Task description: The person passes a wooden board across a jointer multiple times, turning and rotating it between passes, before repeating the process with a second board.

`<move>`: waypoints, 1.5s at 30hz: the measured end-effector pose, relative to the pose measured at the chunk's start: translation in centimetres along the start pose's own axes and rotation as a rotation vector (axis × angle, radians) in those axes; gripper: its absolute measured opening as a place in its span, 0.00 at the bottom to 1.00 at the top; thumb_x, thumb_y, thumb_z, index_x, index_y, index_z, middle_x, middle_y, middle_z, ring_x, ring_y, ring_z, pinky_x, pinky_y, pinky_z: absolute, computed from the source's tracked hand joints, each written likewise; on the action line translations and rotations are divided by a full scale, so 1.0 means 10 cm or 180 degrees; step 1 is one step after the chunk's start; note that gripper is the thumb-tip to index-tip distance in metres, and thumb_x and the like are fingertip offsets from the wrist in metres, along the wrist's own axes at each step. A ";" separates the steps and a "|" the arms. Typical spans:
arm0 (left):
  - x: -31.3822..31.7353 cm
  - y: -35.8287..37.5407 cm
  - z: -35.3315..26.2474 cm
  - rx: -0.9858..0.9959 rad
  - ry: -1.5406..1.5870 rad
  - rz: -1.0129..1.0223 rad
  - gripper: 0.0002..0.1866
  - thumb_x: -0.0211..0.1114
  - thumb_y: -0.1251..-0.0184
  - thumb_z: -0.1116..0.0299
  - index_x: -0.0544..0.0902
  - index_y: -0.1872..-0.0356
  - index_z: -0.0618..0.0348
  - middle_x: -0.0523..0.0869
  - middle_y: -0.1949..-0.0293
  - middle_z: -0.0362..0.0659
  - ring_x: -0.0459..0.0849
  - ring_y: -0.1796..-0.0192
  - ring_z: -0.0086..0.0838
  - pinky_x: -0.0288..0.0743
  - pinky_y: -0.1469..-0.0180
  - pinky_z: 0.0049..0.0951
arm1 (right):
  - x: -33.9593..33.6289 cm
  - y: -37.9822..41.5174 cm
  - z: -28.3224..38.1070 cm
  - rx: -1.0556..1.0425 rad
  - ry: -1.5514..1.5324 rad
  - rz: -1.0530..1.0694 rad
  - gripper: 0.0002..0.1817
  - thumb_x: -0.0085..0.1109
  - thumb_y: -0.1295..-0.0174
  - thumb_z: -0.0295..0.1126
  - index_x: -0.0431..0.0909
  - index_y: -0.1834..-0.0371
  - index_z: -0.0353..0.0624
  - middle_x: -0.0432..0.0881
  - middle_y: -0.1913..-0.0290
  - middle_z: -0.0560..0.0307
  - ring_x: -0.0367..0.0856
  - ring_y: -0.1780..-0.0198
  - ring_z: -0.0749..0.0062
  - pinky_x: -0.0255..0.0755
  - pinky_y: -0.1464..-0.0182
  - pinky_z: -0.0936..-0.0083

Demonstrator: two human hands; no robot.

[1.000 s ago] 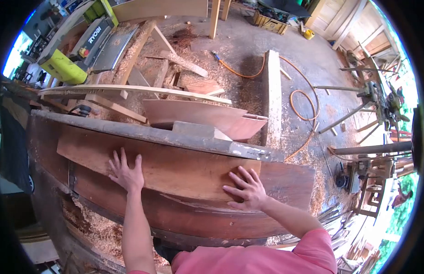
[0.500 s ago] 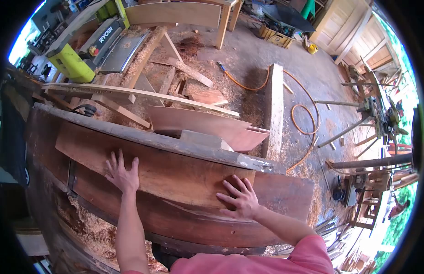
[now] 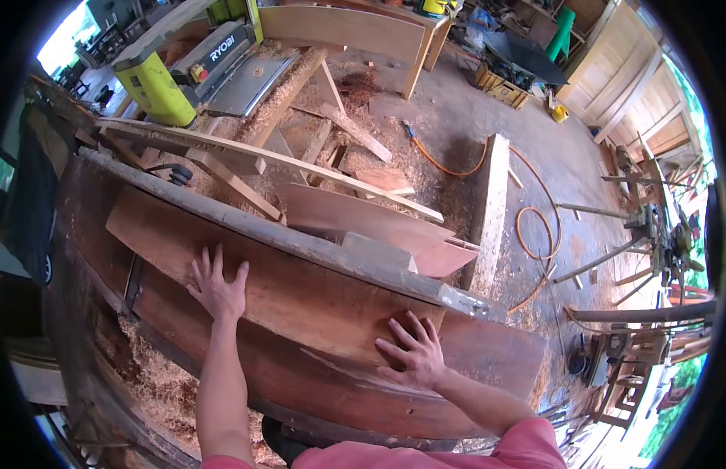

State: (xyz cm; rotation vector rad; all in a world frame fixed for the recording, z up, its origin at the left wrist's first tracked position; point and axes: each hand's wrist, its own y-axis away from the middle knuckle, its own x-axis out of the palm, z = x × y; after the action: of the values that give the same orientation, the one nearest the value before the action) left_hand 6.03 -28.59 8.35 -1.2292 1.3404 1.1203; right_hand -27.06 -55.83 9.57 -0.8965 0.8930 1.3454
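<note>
A broad reddish-brown wooden board (image 3: 312,310) lies in front of me, against a long worn grey timber edge (image 3: 300,238). My left hand (image 3: 220,291) rests on the left part of this board, fingers spread and palm down. Toward its right end my right hand (image 3: 414,356) also lies flat, with the fingers apart. Neither hand is wrapped around anything. Beneath and nearer to me is a larger dark reddish board (image 3: 488,356), which reaches out past the upper one on the right.
Beyond the timber edge stand a green RYOBI planer (image 3: 155,90) and a thin wooden panel (image 3: 355,219). A long pale beam (image 3: 489,211) and an orange hose (image 3: 539,254) lie on the floor. Wood shavings (image 3: 171,375) are heaped at lower left.
My view has turned slightly, so the background sits further right and lower. Both hands stay spread on the board in nearly the same places.
</note>
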 end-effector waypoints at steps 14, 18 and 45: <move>-0.06 -0.31 0.26 -0.0054 -0.0013 -0.0008 0.40 0.64 0.30 0.36 0.68 0.19 0.33 0.60 0.16 0.38 0.52 0.14 0.46 0.44 0.22 0.75 | 0.14 -0.31 0.21 -0.0044 -0.0052 -0.0078 0.34 0.66 0.38 0.64 0.79 0.29 0.69 0.70 0.22 0.49 0.60 0.19 0.37 0.55 0.25 0.28; -0.06 -0.39 0.30 -0.0013 -0.0046 -0.0054 0.40 0.65 0.30 0.38 0.67 0.19 0.34 0.60 0.16 0.38 0.53 0.14 0.46 0.45 0.21 0.75 | 0.21 -0.34 0.23 -0.0110 0.0014 -0.0089 0.38 0.62 0.36 0.66 0.73 0.24 0.69 0.65 0.19 0.49 0.57 0.18 0.36 0.52 0.23 0.31; -0.01 -0.95 0.93 0.0010 0.0393 -0.0313 0.35 0.66 0.28 0.45 0.75 0.24 0.47 0.64 0.18 0.50 0.57 0.16 0.47 0.46 0.18 0.62 | 0.38 -0.96 0.75 -0.0092 -0.0156 -0.0122 0.37 0.59 0.34 0.62 0.74 0.25 0.59 0.62 0.17 0.48 0.52 0.16 0.38 0.45 0.19 0.32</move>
State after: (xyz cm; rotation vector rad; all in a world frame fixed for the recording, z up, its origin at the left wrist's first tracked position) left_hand 16.10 -19.98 7.21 -1.3659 1.3572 0.9864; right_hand -17.29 -47.74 9.32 -0.8949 0.8168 1.3447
